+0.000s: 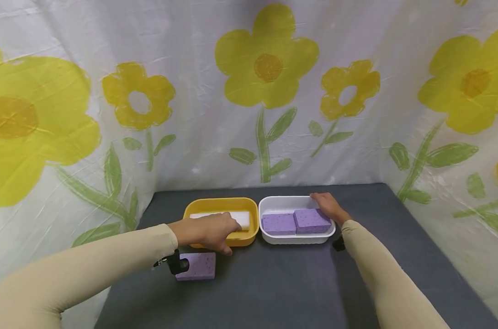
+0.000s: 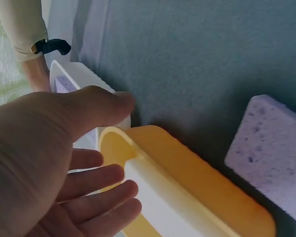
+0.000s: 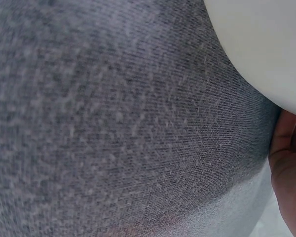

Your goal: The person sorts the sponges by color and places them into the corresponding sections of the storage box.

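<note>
My left hand (image 1: 216,230) hovers over the yellow tray (image 1: 251,212), fingers spread and thumb apart, holding nothing in the left wrist view. Inside that tray lies a white block (image 1: 241,219), partly hidden by the hand. Just in front of the tray, below my left wrist, a purple sponge (image 1: 201,267) rests on the table. My right hand (image 1: 328,205) holds the back right corner of the white tray (image 1: 298,239), with some of its fingers hidden. Two purple sponges (image 1: 278,224) sit side by side in the white tray, the right one (image 1: 312,220) slightly tilted.
Both trays stand side by side near the back of the dark grey table (image 1: 273,288). A white curtain (image 1: 191,137) with yellow flowers hangs behind and along both sides. Dark wrist cameras (image 1: 177,262) are strapped below the beige sleeves (image 1: 121,256).
</note>
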